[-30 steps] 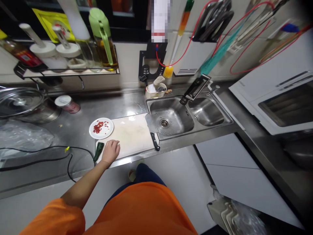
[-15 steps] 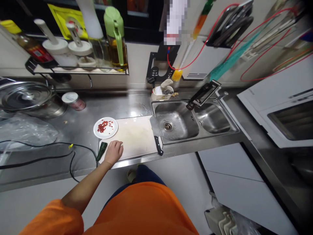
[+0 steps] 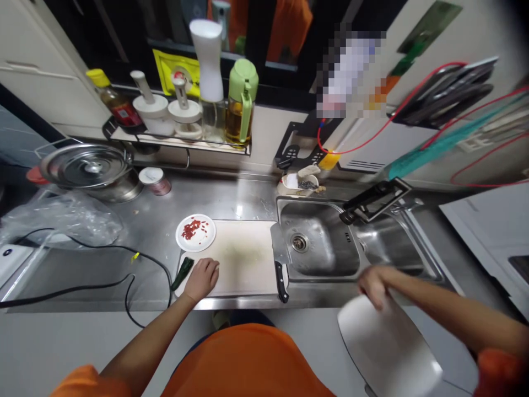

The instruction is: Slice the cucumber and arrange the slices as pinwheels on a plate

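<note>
My left hand (image 3: 202, 280) rests on the front left part of the white cutting board (image 3: 248, 259), fingers loosely bent and holding nothing. Just left of it lies a dark green vegetable piece (image 3: 183, 272). Behind it, a white plate (image 3: 211, 242) with chopped red bits (image 3: 192, 227) overlaps the board's back left corner. A kitchen knife (image 3: 281, 281) with a black handle lies along the board's right edge. My right hand (image 3: 374, 284) grips the top edge of a large white plate-like piece with rounded corners (image 3: 384, 347), tilted in front of the counter. Its exact kind is unclear.
A steel double sink (image 3: 318, 270) with a black-framed faucet (image 3: 367, 207) is right of the board. A lidded pot (image 3: 111, 187), a can (image 3: 155, 182), a plastic bag (image 3: 70, 218) and black cables (image 3: 161, 264) are left. Condiments stand on a wall shelf (image 3: 185, 140).
My right hand has come into view at the right, holding the white plate-like piece. The camera view has shifted; my left hand stays on the board.
</note>
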`<state>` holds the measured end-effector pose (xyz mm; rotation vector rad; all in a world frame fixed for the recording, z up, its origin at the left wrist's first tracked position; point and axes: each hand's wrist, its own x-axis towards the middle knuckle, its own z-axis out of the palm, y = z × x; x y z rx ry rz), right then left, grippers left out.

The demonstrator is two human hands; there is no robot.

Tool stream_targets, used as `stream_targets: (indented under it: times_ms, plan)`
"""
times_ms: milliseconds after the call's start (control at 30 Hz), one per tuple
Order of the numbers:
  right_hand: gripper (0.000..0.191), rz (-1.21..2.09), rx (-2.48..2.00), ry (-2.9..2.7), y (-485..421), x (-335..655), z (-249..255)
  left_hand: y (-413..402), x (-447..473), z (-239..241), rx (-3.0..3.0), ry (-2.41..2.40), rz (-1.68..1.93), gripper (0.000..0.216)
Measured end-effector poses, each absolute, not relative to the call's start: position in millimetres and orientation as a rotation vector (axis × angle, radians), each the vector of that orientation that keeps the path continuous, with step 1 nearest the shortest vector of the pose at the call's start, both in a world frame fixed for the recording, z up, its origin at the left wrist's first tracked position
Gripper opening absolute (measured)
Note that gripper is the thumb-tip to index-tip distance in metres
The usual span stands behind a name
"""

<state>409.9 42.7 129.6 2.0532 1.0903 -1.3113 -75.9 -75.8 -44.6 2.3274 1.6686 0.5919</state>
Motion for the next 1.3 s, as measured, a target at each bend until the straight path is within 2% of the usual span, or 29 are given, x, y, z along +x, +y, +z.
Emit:
stream_targets:
  times_ms: [100, 233, 333, 433, 467, 600, 800, 1133, 1300]
  plan:
    - [0.011, -1.431, 1.909, 0.981, 119.4, 388.9, 124.7, -75.7, -75.1, -44.1, 2.322, 1.675, 0.583, 0.022]
    - [0.026, -1.717, 1.84, 1.061, 195.7, 339.6, 96.3, -75.9, -74.3, -43.3, 2.295, 1.686, 0.589, 0.022]
    - [0.032, -2.33, 1.79, 1.092, 214.5, 291.9, 59.2, -76.0, -73.9, -43.3, 2.279, 1.687, 0.587, 0.022]
    - [0.032, -2.757, 1.873, 0.947, 216.0, 244.6, 21.1, -75.9, -73.6, -44.1, 2.279, 1.683, 0.591, 0.022]
    - [0.032, -2.809, 1.891, 0.941, 216.0, 230.7, 10.2, -75.8, -73.4, -44.3, 2.279, 1.685, 0.595, 0.022]
    - [0.037, -2.914, 1.914, 0.921, 219.4, 192.6, -19.8, -75.4, -72.6, -43.6, 2.27, 1.703, 0.591, 0.022]
    - [0.038, -2.957, 1.941, 0.869, 222.3, 182.2, -36.1, -74.9, -72.1, -41.1, 2.261, 1.705, 0.548, 0.022]
    - [0.042, -2.841, 2.024, 0.912, 211.4, 178.0, -38.2, -75.7, -72.6, -40.9, 2.254, 1.722, 0.538, 0.022]
    - [0.039, -2.676, 2.091, 1.086, 209.0, 174.4, -35.1, -75.4, -73.0, -40.7, 2.251, 1.724, 0.524, 0.022]
